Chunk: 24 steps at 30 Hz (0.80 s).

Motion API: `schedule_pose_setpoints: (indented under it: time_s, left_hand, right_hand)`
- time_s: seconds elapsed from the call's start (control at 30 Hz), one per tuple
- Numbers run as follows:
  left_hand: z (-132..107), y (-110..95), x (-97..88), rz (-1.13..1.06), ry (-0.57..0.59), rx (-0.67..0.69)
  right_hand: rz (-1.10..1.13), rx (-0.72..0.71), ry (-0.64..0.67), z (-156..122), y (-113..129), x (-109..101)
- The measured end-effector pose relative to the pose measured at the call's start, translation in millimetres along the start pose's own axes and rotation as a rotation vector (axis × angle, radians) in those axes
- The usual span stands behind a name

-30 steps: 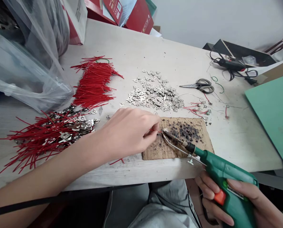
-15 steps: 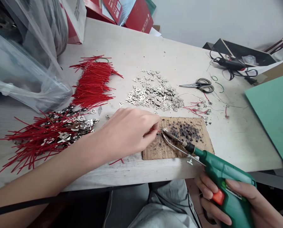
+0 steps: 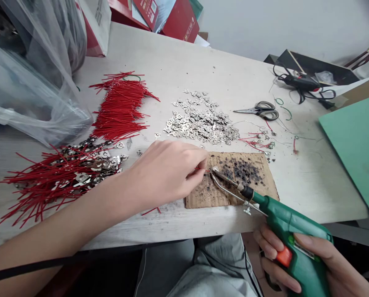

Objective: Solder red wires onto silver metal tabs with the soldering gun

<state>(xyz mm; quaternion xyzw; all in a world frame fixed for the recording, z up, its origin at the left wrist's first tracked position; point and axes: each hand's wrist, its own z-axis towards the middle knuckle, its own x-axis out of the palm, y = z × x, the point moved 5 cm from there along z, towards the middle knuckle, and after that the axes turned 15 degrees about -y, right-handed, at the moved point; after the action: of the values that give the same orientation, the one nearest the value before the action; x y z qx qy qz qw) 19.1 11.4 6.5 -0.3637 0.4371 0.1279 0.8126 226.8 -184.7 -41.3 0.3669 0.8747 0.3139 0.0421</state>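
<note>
My right hand [image 3: 295,260] is wrapped round the handle of a green soldering gun [image 3: 302,227], with fingers by its orange trigger. The gun's tip and bent feed tube meet at a small metal tab [image 3: 215,169] on a scorched piece of cardboard [image 3: 199,198]. My left hand [image 3: 178,169] pinches a short red wire [image 3: 206,170], whose end reaches the tip and the tab. Most of that wire is hidden by the fingers. Under and beside my left forearm lies a heap of red wires joined to metal tabs [image 3: 54,177].
A pile of loose metal tabs [image 3: 199,119] lies behind the cardboard, and a stack of red wires [image 3: 119,107] to its left. Scissors [image 3: 261,110] and wire scraps [image 3: 258,142] are at right. A plastic-bagged bin [image 3: 32,90] stands at left, a green board [image 3: 354,144] at right.
Both hands, the soldering gun and the tab hold almost the same place. The view has shifted very slightly.
</note>
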Motion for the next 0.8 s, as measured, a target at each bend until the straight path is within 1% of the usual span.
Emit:
schedule_pose_setpoints:
  time_s: [0.17, 0.33, 0.57, 0.8]
  left_hand:
    - [0.0, -0.2, 0.2, -0.002, 0.006, -0.009]
    - [-0.1, -0.4, 1.5, -0.001, 0.01, -0.008]
    - [-0.2, -0.4, 2.3, 0.0, 0.022, -0.014]
    - [-0.8, -1.3, 2.8, 0.004, 0.011, -0.005]
  right_hand:
    - [0.001, 0.005, -0.003, 0.9, 0.3, -0.7]
    - [-0.019, -0.035, 0.04, -2.1, 4.2, 4.2]
    - [-0.013, -0.026, 0.085, -2.7, 2.9, 6.8]
    - [-0.01, -0.035, 0.047, -1.1, 3.1, 3.9]
